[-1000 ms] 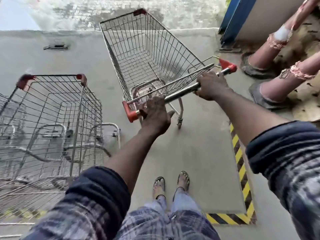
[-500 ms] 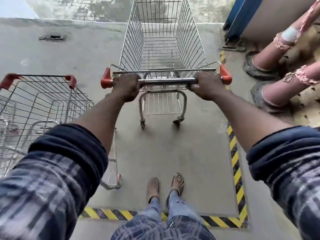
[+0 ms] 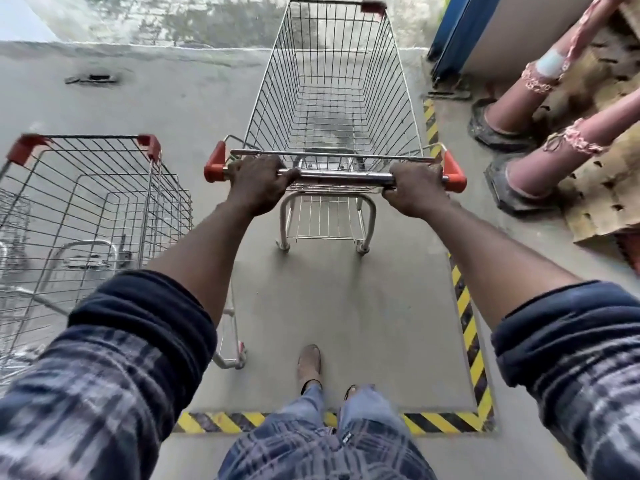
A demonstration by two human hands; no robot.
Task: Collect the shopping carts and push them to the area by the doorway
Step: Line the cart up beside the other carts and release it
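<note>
A wire shopping cart (image 3: 334, 84) with red handle caps stands straight ahead of me on the concrete floor, its basket holding nothing. My left hand (image 3: 259, 188) grips the left part of its metal handle bar (image 3: 341, 176). My right hand (image 3: 417, 192) grips the right part, beside the red end cap. A second wire cart (image 3: 86, 216) with red corner caps stands to my left, close beside my left arm, nested with more wire frames at the picture's left edge.
Yellow-and-black hazard tape (image 3: 467, 327) borders the floor patch on the right and behind my feet. Two pink posts (image 3: 540, 168) on dark bases and torn cardboard (image 3: 602, 199) stand at the right. A blue door frame (image 3: 460, 36) rises at the back right, and a concrete step edge (image 3: 138, 46) crosses the far side.
The cart swung from angled to straight ahead, and my left hand shifted to the left part of the bar. I have stepped forward with it, one foot now leading.
</note>
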